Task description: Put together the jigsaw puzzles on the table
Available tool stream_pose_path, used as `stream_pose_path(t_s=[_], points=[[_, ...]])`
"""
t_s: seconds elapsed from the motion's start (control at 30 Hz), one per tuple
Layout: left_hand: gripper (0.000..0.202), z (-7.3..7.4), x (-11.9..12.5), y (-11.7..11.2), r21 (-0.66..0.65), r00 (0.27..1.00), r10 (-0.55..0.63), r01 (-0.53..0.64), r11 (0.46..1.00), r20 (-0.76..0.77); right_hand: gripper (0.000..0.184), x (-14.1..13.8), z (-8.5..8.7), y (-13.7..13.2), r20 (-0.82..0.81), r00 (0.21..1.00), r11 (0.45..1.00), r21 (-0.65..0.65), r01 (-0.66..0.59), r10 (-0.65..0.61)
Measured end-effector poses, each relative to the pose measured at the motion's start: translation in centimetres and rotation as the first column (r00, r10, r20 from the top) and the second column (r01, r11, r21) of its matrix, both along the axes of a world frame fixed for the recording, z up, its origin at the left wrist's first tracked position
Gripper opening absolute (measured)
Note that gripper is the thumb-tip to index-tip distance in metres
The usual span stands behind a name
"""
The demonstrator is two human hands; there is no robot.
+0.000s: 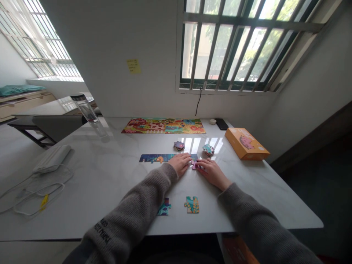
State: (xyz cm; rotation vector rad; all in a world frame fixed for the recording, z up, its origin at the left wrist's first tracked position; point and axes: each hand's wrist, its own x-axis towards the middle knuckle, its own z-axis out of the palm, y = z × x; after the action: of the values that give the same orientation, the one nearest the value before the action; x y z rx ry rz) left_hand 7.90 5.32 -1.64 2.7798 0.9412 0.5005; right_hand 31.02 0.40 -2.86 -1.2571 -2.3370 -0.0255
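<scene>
My right hand [211, 173] lies on the white marble table [242, 183] with its fingertips pressing a small pink jigsaw piece [194, 165]. My left hand [180, 164] rests flat beside that piece, its fingers over the right end of a dark blue assembled puzzle strip [156, 158]. Two small stacks of puzzle pieces [179, 145] [208, 149] sit just beyond my hands. Nearer me lie a blue piece [164, 207] and a teal-and-orange piece [192, 204]. A colourful assembled farm puzzle [163, 126] lies at the far side.
An orange puzzle box [246, 143] lies at the right, with a black phone [221, 124] behind it. A clear bottle [85, 110] stands at the far left, and a white pouch [52, 158] with a looped cable [41, 194] lies nearer. The table's front edge runs beneath my forearms.
</scene>
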Motion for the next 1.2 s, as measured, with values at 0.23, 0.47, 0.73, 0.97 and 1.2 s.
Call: stream_pose_path(t_s=[0.23, 0.47, 0.73, 0.97, 1.2], points=[[0.038, -1.1, 0.3, 0.3, -0.018, 0.999, 0.022, -0.022, 1.000, -0.023, 0.022, 0.1, 0.0, 0.0, 0.019, 1.000, 1.000, -0.011, 0.001, -0.001], [0.039, -1.4, 0.2, 0.3, -0.036, 1.000, 0.019, -0.020, 0.999, -0.023, 0.022, -0.2, 0.1, -0.3, 0.041, 0.999, 1.000, -0.004, 0.025, -0.024], [0.040, -1.7, 0.1, 0.4, -0.029, 1.000, 0.001, -0.001, 1.000, 0.013, 0.022, -0.5, 0.6, -0.6, 0.030, 0.999, 1.000, -0.014, 0.027, -0.027], [0.040, -1.5, 0.0, 0.2, -0.021, 1.000, 0.004, -0.005, 1.000, -0.016, 0.024, -0.8, 0.7, -0.9, 0.069, 0.996, 0.999, -0.009, 0.051, -0.050], [0.040, -1.6, 0.0, 0.1, -0.024, 1.000, 0.006, -0.006, 1.000, -0.010, 0.021, -1.0, 0.9, -1.1, 0.079, 0.994, 0.997, 0.011, 0.078, -0.078]])
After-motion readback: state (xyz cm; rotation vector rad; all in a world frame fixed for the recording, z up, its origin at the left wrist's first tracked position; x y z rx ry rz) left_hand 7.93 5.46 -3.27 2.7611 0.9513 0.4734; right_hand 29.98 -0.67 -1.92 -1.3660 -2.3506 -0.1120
